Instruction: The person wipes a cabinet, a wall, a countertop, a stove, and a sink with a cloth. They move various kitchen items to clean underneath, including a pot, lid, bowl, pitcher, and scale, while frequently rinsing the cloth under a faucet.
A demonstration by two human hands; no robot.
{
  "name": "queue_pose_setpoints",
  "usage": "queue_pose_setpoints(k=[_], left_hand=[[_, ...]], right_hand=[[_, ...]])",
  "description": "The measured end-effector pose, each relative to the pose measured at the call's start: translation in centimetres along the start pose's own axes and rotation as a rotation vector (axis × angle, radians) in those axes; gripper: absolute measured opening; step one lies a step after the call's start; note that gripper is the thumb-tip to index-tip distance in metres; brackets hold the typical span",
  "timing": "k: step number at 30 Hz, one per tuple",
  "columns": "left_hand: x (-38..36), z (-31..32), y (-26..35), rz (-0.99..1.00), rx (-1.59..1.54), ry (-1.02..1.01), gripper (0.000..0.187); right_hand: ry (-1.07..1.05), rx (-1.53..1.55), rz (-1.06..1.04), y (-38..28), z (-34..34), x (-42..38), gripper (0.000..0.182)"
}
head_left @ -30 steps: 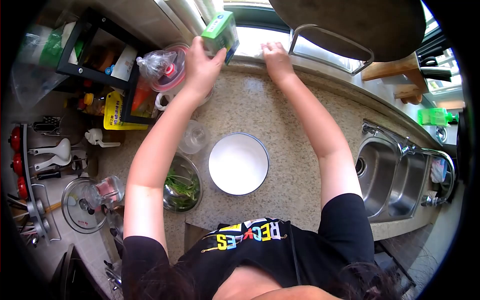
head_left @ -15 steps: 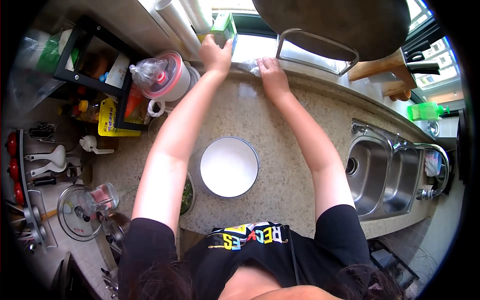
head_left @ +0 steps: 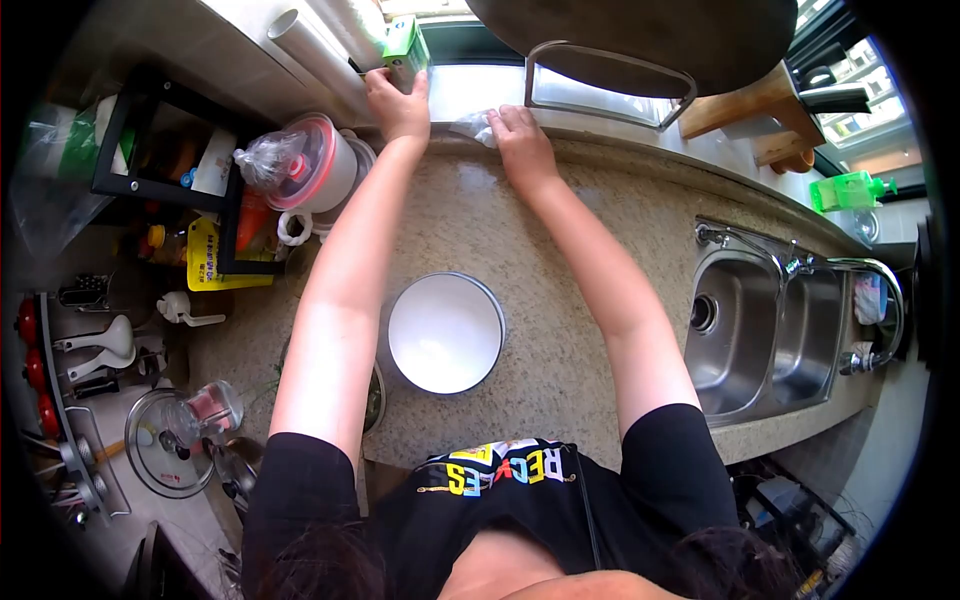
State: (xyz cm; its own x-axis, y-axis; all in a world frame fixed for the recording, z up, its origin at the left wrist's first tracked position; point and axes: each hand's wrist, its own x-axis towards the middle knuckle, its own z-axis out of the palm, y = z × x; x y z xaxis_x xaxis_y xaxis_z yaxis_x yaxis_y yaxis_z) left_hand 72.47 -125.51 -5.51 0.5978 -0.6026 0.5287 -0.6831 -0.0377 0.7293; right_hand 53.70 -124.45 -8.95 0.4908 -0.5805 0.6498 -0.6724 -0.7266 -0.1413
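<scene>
While the left grip (head_left: 402,108) clasps the lower part of a green box (head_left: 404,45) at the windowsill (head_left: 462,85), the right grip (head_left: 524,152) touches some crumpled clear plastic (head_left: 472,127) beside it; whether those fingers are closed, I cannot tell. Farther out, a white bowl (head_left: 445,335) rests on the tabletop (head_left: 560,370), with a steel sink (head_left: 740,350) well to its right.

Box (head_left: 406,46) beyond bowl (head_left: 446,333), sink (head_left: 738,350) at right

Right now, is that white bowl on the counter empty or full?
It looks empty: the white bowl shows only its plain white inside.
</scene>
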Motion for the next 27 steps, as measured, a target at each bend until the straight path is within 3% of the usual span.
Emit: queue_pose_setpoints(k=[10, 13, 15, 19, 21, 23, 25, 27], left_hand=[[-0.7, -1.7, 1.2, -0.022, 0.048, -0.017, 0.052], [-1.1, -2.2, 1.2, -0.127, -0.063, -0.127, 0.054], [-1.7, -2.6, 0.8, -0.117, -0.022, -0.108, 0.054], [-3.3, -4.9, 1.4, -0.199, -0.081, -0.2, 0.055], [-4.4, -7.5, 3.5, -0.236, -0.161, -0.24, 0.052], [-5.1, -10.6, 5.6, -0.351, -0.298, -0.477, 0.046], [-6.3, -14.1, 7.3, -0.328, -0.36, -0.58, 0.036], [-7.2, -17.5, 8.9, -0.297, -0.306, -0.643, 0.029]], right_hand=[[-0.063, 0.044, 0.086, 7.2, -4.7, -5.2, 0.031], [-0.012, -0.043, 0.103, 9.0, -6.3, -6.1, 0.029], [-0.099, -0.231, 0.35, 10.4, -7.3, -6.5, 0.026], [-0.199, -0.434, 0.435, 14.0, -10.6, -7.9, 0.025], [-0.35, -0.592, 0.513, 15.8, -12.2, -9.7, 0.023], [-0.41, -0.562, 0.617, 16.9, -14.4, -12.9, 0.022], [-0.475, -0.534, 0.724, 16.6, -16.0, -16.3, 0.02], [-0.308, -0.131, 0.893, 16.2, -17.5, -19.3, 0.019]])
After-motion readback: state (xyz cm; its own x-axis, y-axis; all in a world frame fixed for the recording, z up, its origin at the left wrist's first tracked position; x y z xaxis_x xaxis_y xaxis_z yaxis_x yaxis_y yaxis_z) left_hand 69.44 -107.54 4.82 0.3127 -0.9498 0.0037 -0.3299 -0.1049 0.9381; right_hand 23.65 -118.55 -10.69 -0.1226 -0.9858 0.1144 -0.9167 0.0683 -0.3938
